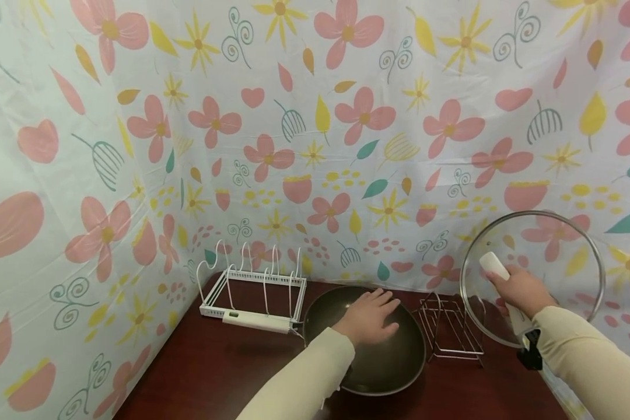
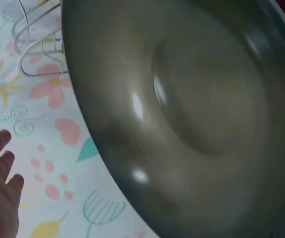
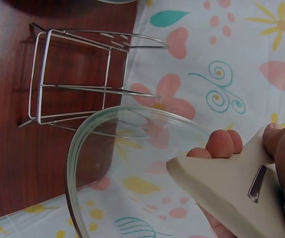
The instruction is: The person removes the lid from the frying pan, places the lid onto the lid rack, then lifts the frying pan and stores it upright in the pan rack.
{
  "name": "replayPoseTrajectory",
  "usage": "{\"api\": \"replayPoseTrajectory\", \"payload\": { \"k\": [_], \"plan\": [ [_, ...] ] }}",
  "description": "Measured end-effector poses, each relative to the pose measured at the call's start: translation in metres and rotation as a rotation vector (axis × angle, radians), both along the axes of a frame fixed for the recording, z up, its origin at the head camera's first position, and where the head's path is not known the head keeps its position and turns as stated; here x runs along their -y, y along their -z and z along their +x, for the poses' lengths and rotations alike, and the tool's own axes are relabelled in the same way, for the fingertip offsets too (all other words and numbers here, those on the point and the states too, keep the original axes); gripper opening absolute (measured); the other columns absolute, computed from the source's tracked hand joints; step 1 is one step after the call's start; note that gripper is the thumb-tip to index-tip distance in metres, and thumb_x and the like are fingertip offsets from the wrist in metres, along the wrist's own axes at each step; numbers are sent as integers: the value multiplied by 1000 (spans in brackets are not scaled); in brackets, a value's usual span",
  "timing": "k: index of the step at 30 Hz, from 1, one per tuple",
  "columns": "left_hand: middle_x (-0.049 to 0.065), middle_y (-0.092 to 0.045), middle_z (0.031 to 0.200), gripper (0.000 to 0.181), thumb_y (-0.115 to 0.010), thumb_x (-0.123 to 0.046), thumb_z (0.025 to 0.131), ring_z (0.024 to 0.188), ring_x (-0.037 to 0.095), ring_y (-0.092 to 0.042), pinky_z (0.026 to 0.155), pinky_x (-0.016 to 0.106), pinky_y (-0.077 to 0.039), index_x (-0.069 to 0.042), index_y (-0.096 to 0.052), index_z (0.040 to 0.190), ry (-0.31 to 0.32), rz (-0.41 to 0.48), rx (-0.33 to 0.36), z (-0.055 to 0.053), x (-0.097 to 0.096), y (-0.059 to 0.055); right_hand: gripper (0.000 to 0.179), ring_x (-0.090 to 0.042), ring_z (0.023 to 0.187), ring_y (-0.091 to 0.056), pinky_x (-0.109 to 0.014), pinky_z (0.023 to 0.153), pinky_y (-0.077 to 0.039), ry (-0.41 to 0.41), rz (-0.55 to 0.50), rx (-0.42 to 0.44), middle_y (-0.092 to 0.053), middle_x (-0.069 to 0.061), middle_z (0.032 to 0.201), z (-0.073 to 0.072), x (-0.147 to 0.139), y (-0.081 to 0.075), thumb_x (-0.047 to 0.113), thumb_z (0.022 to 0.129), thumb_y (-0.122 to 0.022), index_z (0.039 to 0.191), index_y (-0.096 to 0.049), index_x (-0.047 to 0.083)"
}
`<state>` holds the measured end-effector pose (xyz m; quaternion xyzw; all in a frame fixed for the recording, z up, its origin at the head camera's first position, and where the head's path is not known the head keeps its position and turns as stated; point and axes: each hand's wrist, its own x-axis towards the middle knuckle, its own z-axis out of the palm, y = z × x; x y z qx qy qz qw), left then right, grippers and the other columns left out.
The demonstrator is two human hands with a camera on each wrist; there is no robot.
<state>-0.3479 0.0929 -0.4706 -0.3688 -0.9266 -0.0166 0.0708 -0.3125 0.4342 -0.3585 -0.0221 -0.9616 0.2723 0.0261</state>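
A dark wok point(image 1: 394, 367) stands on the table with its cream handle point(image 1: 257, 321) pointing left. Over the wok's inside is my left hand point(image 1: 370, 318), fingers spread and holding nothing. In the left wrist view that hand point(image 2: 1, 183) shows at the left edge beside the wok's brown-grey interior point(image 2: 207, 99); contact cannot be told. My right hand point(image 1: 527, 289) grips the cream handle point(image 1: 490, 265) of a round glass lid point(image 1: 556, 245), raised and tilted at the right. The right wrist view shows fingers and thumb around this lid handle point(image 3: 232, 183).
A white rack point(image 1: 252, 277) with tall curved wires stands at the back left, behind the wok's handle. Between wok and lid is a smaller metal wire rack point(image 1: 454, 353). Flowered cloth point(image 1: 315, 146) hangs behind and left of the dark red table point(image 1: 205, 373).
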Motion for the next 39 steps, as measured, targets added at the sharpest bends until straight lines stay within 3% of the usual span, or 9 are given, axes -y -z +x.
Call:
{"api": "replayPoseTrajectory", "payload": {
  "k": [7,14,19,28,35,39],
  "plan": [
    [-10,-20,167,62,-31,-55,107,154,10,-15,122,30,-17,-27,-23,162,67,-49,7,9,-21,0,60,-22,59,-68,-41,54,-53,17,-34,31,-64,-20,79,-2,1,0,42,109,-34,121,-33,-17],
    [-11,-20,166,63,-34,-57,106,154,9,-15,122,30,-17,-29,-24,161,44,-65,6,14,-23,1,62,-22,60,-68,-41,54,-53,4,-16,27,-64,-21,80,-2,-2,3,42,109,-33,124,-32,-18],
    [-11,-22,166,63,-34,-58,105,153,9,-14,122,31,-19,-29,-26,161,67,-79,16,17,-26,2,64,-21,61,-69,-40,56,-54,1,-8,17,-64,-20,81,-1,-7,4,42,109,-32,130,-28,-19],
    [-15,-22,165,59,-28,-57,106,153,8,-17,122,29,-18,-32,-27,160,114,-116,89,24,-44,20,61,-21,54,-66,-40,54,-51,-5,75,-11,-65,-9,68,-1,-10,10,42,109,-33,125,-32,-17],
    [-17,-25,163,56,-28,-55,107,151,5,-20,120,28,-21,-33,-31,158,157,-135,103,41,-59,29,62,-22,54,-66,-43,52,-55,18,-68,57,-65,-12,68,1,0,13,44,108,-34,126,-32,-15],
    [-20,-26,162,55,-30,-56,107,151,2,-18,120,27,-21,-35,-32,158,172,-158,114,49,-66,34,63,-24,55,-66,-44,52,-55,20,-100,64,-64,-15,70,2,7,13,43,109,-35,129,-31,-16]
  ]
}}
